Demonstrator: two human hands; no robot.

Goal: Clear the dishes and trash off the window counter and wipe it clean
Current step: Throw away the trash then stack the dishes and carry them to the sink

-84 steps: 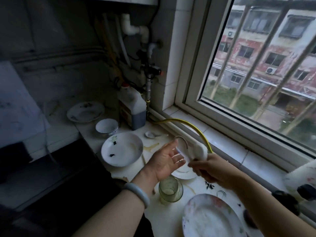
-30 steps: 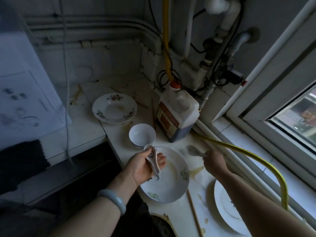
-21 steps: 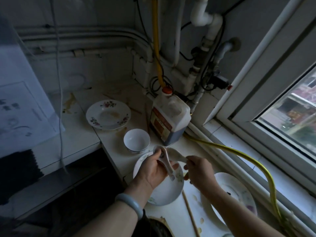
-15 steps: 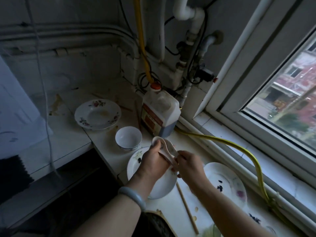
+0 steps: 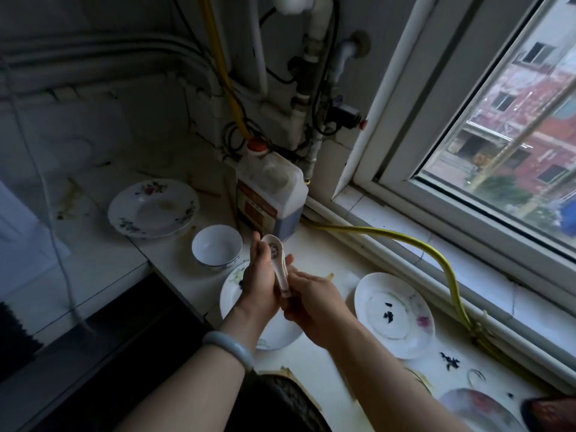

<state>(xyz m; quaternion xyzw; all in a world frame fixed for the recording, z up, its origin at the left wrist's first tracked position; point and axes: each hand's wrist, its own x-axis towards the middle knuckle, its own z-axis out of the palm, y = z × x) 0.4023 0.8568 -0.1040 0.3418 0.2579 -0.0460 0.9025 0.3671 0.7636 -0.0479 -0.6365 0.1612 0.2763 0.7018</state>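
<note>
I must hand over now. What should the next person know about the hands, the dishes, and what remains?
Left hand grips the spoon; right hand seems to pinch its handle end.
On the counter: small bowl, floral plate, a plate under the hands, a soiled plate near the hose, the jug.
Done: spoon picked up. Left: all dishes, dark scraps, wiping.

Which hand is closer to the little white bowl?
The left. The left hand is just right of the little white bowl, holding the spoon; the right hand pinches the spoon's handle end, farther right and nearer the person.
</note>
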